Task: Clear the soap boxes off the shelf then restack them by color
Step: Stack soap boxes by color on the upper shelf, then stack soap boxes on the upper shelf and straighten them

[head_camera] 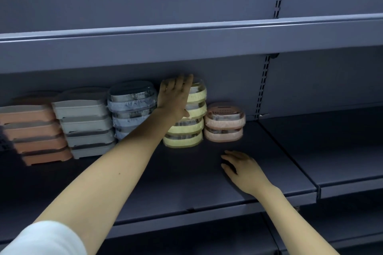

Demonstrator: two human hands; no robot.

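Five stacks of soap boxes stand along the back of the dark shelf (186,176): orange ones (35,130) at far left, then grey (85,126), blue wrapped (132,107), yellow (186,136) and a short pink stack (224,123) of two. My left hand (175,97) reaches up with straight fingers and lies flat against the upper boxes of the yellow stack, covering their left side. My right hand (242,168) rests palm down on the bare shelf, in front of the pink stack and apart from it.
An upper shelf (186,45) overhangs the stacks closely. A slotted upright (262,87) divides this bay from the neighbouring shelf (331,151) on the right. A lower shelf edge shows below.
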